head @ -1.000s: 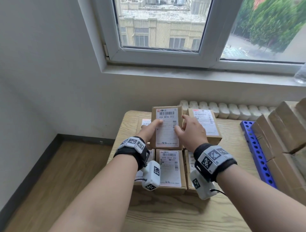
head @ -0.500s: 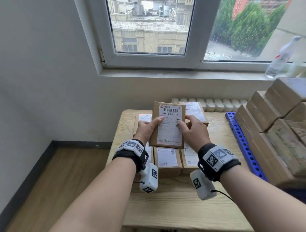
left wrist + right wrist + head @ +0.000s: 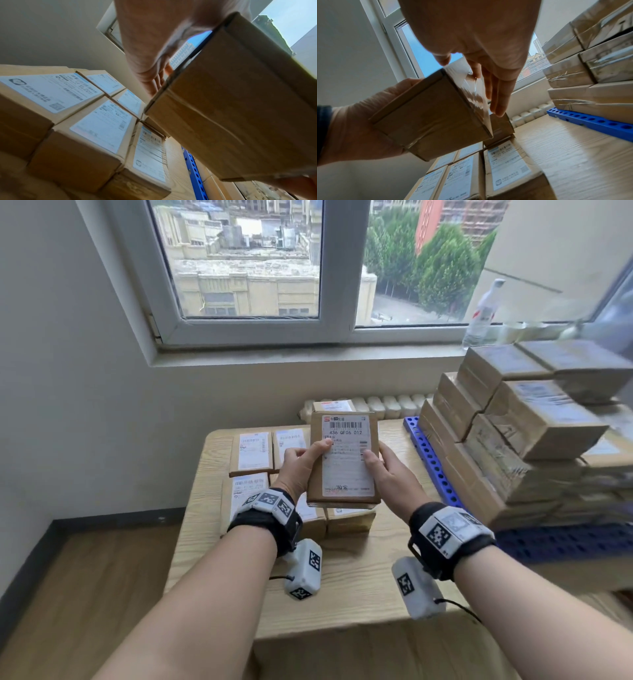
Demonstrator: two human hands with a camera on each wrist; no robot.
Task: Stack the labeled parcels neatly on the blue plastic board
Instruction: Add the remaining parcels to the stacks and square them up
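Note:
A brown labeled parcel hangs in the air above the table, label up, held from both sides. My left hand grips its left edge, thumb on the label and fingers underneath. My right hand holds the right edge, thumb on the label and straight fingers along the taped side. Its plain underside fills the left wrist view. The blue plastic board with round holes lies to the right, and a tall stack of taped parcels stands on it.
Several more labeled parcels lie in rows on the wooden table, under and left of the held one. A white radiator runs behind the table. A plastic bottle stands on the windowsill. Wood floor lies to the left.
Both hands have lifted the parcel off the ones on the table and carried it up and toward the right. The view has swung right, showing more of the stack.

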